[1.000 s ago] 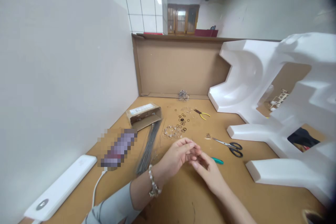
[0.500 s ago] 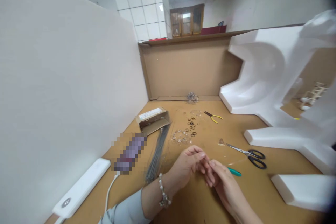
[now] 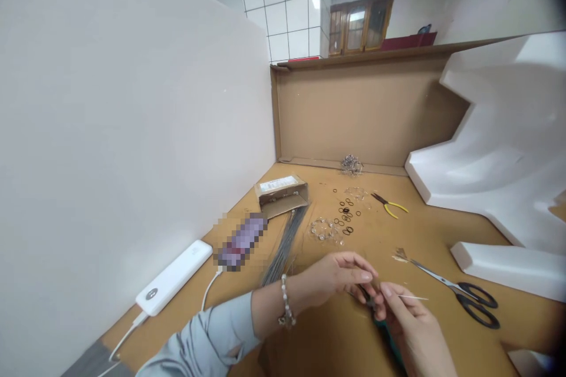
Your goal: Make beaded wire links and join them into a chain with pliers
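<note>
pale grey-blue left sleeve (image 3: 207,333), softly creased, ending partway along the forearm (image 3: 268,313), bracelet (image 3: 285,297) of whitish round beads (image 3: 283,283), chunkier cluster (image 3: 287,320) at its lower end, bare left hand (image 3: 342,275), bare right hand (image 3: 415,321)

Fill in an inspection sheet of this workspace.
Surface: tan tabletop, scattered with small items.
Job's things: thin pale strand at the right hand; teal-handled metal tool beneath that hand, grip unclear.
Clutter: black-handled metal scissors, yellow-handled pliers, small dark rings, clear beaded loop, grey wire bundle, open brown cardboard box.
Hands: left hand, fingers bent, contents unclear; right pinching the strand.
Cables: white cable at the white power bank's near end; white cord at the pixelated purple rectangle.
Surroundings: white foam right, brown cardboard wall behind, white panel left.
</note>
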A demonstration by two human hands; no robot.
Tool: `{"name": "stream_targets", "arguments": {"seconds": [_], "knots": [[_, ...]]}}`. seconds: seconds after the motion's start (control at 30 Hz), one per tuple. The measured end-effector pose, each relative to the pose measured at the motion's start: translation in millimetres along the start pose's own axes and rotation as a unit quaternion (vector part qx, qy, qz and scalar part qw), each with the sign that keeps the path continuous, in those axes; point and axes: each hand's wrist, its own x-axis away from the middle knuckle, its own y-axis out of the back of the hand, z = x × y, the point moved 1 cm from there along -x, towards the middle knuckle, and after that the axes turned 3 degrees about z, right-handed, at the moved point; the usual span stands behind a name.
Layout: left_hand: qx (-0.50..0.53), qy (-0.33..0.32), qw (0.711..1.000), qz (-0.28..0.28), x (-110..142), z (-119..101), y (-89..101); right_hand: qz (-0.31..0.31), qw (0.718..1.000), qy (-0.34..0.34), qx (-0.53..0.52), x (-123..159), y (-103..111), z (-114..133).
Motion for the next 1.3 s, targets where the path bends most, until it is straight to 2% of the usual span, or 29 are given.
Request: {"name": "stream_targets", "arguments": {"seconds": [0.07,0.1,0.13,0.17,0.2,0.23,0.33,0.4,0.5,0.63,0.73,0.87,0.97,1.03,1.07,1.1,1.13,1.17,1.2,1.23,1.3], "knots": [[-0.167,0.021,0.985,0.034,1,-15,22.1,-0.035,0.999,-0.008,-0.029,0,2,3],[-0.292,0.011,0.956,0.011,1,-24,38.8,-0.049,0.998,-0.013,-0.045,1,3,5],[-0.444,-0.004,0.895,-0.034,0,-34,58.3,-0.059,0.996,-0.018,-0.059,1,3,6],[-0.605,-0.017,0.790,-0.097,0,-42,79.4,-0.064,0.995,-0.020,-0.069,2,3,8],[-0.743,-0.001,0.655,-0.137,0,-49,100.7,-0.064,0.995,-0.019,-0.071,2,3,9],[-0.779,0.016,0.608,-0.154,-1,-53,121.4,-0.062,0.996,-0.016,-0.067,3,2,10],[-0.821,0.046,0.551,-0.141,-5,-54,170.1,-0.055,0.998,-0.002,-0.039,3,1,11],[-0.840,0.056,0.524,-0.125,-7,-48,188.5,-0.053,0.998,0.003,-0.027,3,1,10],[-0.860,0.057,0.496,-0.110,-12,-39,199.8,-0.051,0.999,-0.002,-0.019,3,1,9],[-0.869,0.060,0.482,-0.098,-21,-33,203.0,-0.051,0.999,-0.010,-0.015,2,1,7],[-0.863,0.063,0.490,-0.101,-26,-34,204.2,-0.045,0.999,-0.011,-0.005,1,2,5],[-0.838,0.051,0.529,-0.125,-21,-42,199.5,-0.038,0.999,-0.009,0.031,-2,4,-1],[-0.802,0.018,0.576,-0.157,-10,-46,177.2,-0.032,0.996,0.004,0.078,-7,1,-1],[-0.768,-0.007,0.619,-0.164,-4,-43,148.6,-0.014,0.994,0.019,0.109,-12,-3,2],[-0.731,-0.022,0.664,-0.156,-1,-38,131.0,-0.004,0.993,0.027,0.114,-13,-5,5],[-0.589,-0.041,0.794,-0.147,0,-32,112.7,0.003,0.993,0.038,0.110,-14,-7,8],[-0.430,-0.042,0.895,-0.113,0,-25,94.1,0.008,0.993,0.050,0.103,-15,-8,11],[-0.287,-0.039,0.953,-0.091,-1,-17,76.6,0.006,0.993,0.065,0.095,-14,-9,15],[-0.171,-0.033,0.982,-0.075,-3,-10,60.8,-0.002,0.993,0.081,0.090,-13,-9,18],[-0.082,-0.019,0.995,-0.060,-6,-4,47.4,-0.016,0.991,0.095,0.089,-10,-8,22],[0.031,-0.002,0.999,-0.040,-11,6,28.7,-0.046,0.987,0.116,0.096,-5,-7,26]]}}
